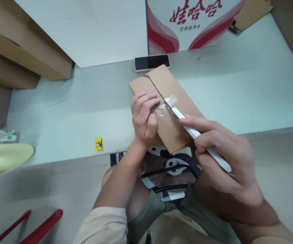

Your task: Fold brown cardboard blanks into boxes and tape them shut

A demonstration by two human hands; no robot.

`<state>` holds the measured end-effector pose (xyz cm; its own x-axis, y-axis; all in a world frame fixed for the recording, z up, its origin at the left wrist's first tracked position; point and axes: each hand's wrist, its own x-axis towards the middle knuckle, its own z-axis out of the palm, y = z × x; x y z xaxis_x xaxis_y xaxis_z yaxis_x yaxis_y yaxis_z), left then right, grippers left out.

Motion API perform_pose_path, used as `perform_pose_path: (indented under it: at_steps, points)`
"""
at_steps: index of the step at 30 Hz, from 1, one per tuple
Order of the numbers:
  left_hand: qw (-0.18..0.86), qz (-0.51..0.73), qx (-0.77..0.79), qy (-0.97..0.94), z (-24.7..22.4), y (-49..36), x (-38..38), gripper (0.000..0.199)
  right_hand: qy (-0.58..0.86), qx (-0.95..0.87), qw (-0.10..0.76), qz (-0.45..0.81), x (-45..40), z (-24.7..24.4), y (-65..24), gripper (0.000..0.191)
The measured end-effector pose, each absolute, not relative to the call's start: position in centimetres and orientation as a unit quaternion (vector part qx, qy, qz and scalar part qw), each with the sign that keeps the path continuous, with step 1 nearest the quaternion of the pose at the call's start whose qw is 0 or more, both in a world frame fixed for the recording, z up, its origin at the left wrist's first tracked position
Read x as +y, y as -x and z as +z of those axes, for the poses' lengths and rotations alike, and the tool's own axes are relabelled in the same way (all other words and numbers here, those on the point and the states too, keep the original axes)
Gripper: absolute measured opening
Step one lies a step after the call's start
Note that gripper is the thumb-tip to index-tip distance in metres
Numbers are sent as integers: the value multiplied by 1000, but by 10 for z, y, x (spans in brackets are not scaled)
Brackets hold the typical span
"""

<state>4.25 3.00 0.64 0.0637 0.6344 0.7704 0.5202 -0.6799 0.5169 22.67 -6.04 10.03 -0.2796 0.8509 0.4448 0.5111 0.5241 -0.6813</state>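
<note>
A flat brown cardboard box lies at a slant on the pale table, its near corner reaching past the table's front edge. Clear tape crosses the seam near its middle. My left hand rests on the left part of the box, fingers bent and pressed together, thumb beside them; nothing shows in it. My right hand is closed around a white knife-like tool, index finger stretched along it. The tool's tip touches the seam just below the tape.
A phone lies behind the box, before a white and red carton. Cardboard boxes stand at the left. A small yellow packet is left of my hands, and a yellow-green rounded object sits at the far left edge.
</note>
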Motion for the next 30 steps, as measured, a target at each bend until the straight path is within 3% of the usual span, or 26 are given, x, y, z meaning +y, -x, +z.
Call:
perform_pose_path:
  at_steps: [6, 13, 21, 30]
  points:
    - [53, 548, 400, -733, 6, -43, 30, 39, 451, -761, 433, 173, -58, 100, -223, 19]
    - [55, 544, 403, -733, 7, -43, 32, 39, 462, -789, 395, 91, -51, 90, -219, 15]
    - [48, 566, 397, -721, 4, -44, 34, 38, 475, -762, 414, 153, -61, 100, -229, 21]
    - [69, 581, 379, -717, 4, -41, 35, 35, 432, -745, 492, 128, -55, 86, -230, 17]
